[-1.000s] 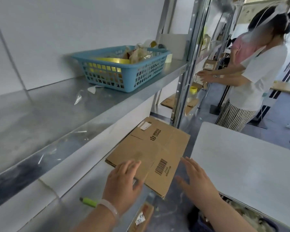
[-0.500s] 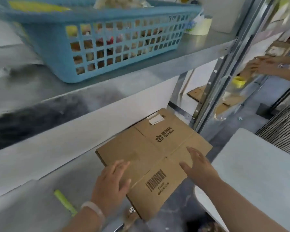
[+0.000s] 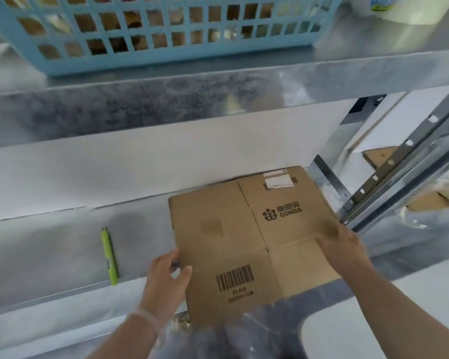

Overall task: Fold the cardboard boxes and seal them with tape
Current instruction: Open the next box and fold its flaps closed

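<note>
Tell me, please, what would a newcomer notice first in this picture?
First comes the flat cardboard box with its barcode and CONBA print, lying on the lower metal shelf. The left hand grips its left edge and the right hand rests on its right side. Above, a blue basket stands on the upper shelf, and a slim green tool lies left of the box.

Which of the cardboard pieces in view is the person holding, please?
The flat box with the barcode and CONBA print, between the left hand and right hand; the other cardboard lies untouched beyond the upright post.
</note>
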Tool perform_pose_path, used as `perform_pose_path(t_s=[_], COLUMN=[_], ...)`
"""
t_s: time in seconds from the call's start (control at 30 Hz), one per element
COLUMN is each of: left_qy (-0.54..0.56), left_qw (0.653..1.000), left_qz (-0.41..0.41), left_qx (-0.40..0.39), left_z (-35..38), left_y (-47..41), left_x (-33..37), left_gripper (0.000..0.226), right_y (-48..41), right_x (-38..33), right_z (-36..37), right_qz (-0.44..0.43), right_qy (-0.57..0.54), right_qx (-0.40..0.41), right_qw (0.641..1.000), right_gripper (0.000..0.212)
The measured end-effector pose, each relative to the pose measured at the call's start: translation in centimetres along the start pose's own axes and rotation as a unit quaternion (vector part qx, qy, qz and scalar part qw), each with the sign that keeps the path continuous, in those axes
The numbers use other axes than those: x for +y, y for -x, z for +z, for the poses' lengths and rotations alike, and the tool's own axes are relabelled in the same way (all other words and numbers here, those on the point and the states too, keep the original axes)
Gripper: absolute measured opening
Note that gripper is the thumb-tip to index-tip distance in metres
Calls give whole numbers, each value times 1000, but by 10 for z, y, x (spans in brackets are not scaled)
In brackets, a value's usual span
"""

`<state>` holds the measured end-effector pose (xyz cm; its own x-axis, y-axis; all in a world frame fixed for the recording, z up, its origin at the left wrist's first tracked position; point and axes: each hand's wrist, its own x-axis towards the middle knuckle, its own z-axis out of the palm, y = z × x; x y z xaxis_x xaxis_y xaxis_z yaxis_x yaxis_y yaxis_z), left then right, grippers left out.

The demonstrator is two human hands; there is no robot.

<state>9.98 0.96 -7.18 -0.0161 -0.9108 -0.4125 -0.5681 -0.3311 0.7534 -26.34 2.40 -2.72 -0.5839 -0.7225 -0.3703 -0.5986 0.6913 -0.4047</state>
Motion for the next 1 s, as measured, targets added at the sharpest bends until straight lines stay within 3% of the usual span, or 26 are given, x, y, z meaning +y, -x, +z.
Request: perform_pose_path(t_s=[0.07,0.2,0.33,0.6,0.83,1.0], left_qy=[48,126,134,140,181,272], left_qw=[999,990,987,981,962,943], left_qz=[-19,-27,-27,32,92,98], left_qx=[3,49,79,134,180,167], left_z=[6,8,2,-20,-59,-91], left_y=[-10,7,8,16,40,55], left_x=[-11,26,28,32,24,15], left_gripper=[62,60,73,60,30,29], right_y=[-1,-3,-1,14,44,57], right_x=[2,12,20,17,0,-8], right_z=[-1,-2,-4,2,-10,-24], right_qz=[1,-12,-34,8,-98,-141], right_qy=[8,18,-8,-206,-348,-413], right_qx=[9,21,26,-13,-24,-94], right_qw=[1000,1000,999,978,932,895], right_gripper=[69,73,74,56,20,23])
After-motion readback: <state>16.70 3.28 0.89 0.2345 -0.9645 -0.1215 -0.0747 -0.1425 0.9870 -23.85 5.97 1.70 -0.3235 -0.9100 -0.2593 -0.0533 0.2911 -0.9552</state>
